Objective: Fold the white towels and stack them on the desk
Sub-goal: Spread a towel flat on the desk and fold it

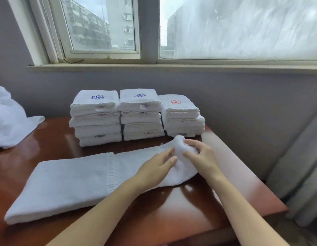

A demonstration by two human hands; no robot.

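terry of the long towel (70, 181) looked soft, light and limp, so it would likely sag unless taken by its corners. it lay folded lengthwise from 8 o'clock toward centre. right hand (202, 157) pinched its bunched end; left hand (154, 167) pressed beside it with straight fingers. glossy brown tabletop (189, 201) carried three folded stacks (140, 114) at 12 o'clock and a loose towel heap (8, 118) at 9 o'clock, below a window (100, 23).

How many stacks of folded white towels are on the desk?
3, side by side at the back: left stack and middle stack blue-embroidered, right stack red-embroidered. None seem hidden.
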